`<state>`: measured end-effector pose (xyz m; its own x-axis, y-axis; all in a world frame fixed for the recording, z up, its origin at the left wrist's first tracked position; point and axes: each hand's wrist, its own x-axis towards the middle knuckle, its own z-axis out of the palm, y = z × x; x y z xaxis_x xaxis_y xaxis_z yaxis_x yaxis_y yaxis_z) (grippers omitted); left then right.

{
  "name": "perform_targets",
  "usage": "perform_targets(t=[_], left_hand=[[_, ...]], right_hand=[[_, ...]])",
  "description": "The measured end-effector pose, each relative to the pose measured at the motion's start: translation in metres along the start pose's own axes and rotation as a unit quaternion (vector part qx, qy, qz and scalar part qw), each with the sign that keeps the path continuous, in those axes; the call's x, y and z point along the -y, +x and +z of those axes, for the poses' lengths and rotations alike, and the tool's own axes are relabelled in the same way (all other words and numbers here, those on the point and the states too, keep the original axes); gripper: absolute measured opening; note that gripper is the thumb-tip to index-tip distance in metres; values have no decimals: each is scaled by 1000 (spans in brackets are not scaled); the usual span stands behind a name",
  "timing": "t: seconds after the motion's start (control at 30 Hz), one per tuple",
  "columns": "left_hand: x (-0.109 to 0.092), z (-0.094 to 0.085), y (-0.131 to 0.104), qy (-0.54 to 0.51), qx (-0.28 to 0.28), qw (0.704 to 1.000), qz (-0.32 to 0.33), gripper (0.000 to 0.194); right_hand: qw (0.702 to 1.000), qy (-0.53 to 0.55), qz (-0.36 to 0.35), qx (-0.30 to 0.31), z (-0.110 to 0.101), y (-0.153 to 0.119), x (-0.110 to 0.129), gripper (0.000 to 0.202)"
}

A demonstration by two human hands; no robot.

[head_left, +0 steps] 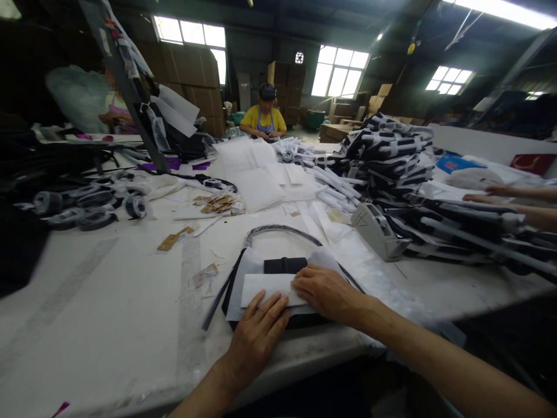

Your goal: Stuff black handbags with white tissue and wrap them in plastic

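A black handbag (230,290) lies on the table in front of me, its wrapped handle (282,227) arched away from me. White sheeting covers much of its front, and a dark strap tab (278,266) shows at its upper middle. Across the bag is a folded white foam sheet (265,284). My left hand (256,337) rests on the sheet's lower edge, fingers stretched out and slightly apart. At the sheet's right end, my right hand (322,290) has its fingers bent and close together, gripping it; its thumb is hidden.
Brown tags (174,238) lie left of the bag; stacked foam sheets (265,186) are beyond it. A tape dispenser (378,232) and piled black bags (387,157) stand right. Rolled straps (96,203) lie left. A co-worker (263,119) sits opposite; another person's arms (513,200) reach in.
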<state>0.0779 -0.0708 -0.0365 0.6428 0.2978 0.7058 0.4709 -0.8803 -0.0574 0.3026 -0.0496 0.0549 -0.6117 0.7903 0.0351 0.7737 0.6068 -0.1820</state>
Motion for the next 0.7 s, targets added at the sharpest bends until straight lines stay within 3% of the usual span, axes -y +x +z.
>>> perform_targets(t=[0.23,0.33,0.43,0.5,0.53,0.6,0.67,0.7], left_hand=[[0,4,-1,-17,-14,1000,-8,27],[0,4,-1,-14,-15,1000,-8,28],[0,4,-1,-19,-12,1000,-11,29],[1,4,-2,-24,-11,1000,-12,31],[1,4,-2,-25,-10,1000,-12,32],[1,4,-3,-25,-11,1000,-15,33],[1,4,-3,-26,-12,999,-18,33],[1,3,-3,-27,-14,999,-18,34]], right_hand=[[991,-123,-32,53,8,12,18,12],[988,-140,-58,41,13,18,20,11],[998,-58,-3,-35,9,14,18,14],[988,92,70,-103,-5,-2,15,13],[966,197,101,-131,-14,-15,13,14],[874,428,128,-192,-35,-52,8,26],[720,601,113,-328,-53,-94,3,37],[636,643,114,-411,-60,-113,2,30]])
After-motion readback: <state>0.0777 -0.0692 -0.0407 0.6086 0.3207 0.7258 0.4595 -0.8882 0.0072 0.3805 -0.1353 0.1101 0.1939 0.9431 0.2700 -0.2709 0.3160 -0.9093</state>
